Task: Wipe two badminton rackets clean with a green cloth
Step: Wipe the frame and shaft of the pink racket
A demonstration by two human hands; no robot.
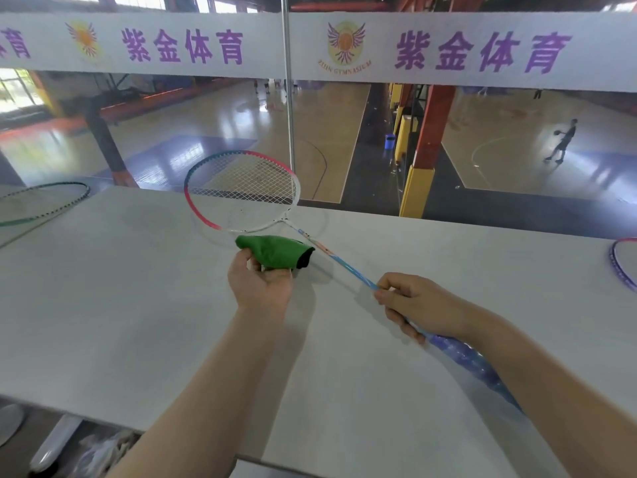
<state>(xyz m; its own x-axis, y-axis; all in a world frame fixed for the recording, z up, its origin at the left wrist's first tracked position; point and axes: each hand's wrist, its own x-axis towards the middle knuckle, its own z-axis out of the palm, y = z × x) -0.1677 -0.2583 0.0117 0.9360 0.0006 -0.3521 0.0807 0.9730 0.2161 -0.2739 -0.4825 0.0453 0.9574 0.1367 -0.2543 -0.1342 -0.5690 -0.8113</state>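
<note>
The right hand (410, 301) is closed around the thin blue shaft of the racket (241, 191), just above its grip, with the handle running back under the forearm. The racket's head rests on the grey table (138, 305), reaching past the far edge. The left hand (262, 281) pinches a bunched green cloth (275, 251), fingers curled shut on it, just beside the shaft near the head. The racket looks light and springy, its strings easy to snag, so it is best held at the shaft or grip and wiped along the frame. The cloth is soft and limp. A second racket (44, 201) lies at the far left, and a purple one (620, 263) shows at the right edge. I see no containers on the table
</note>
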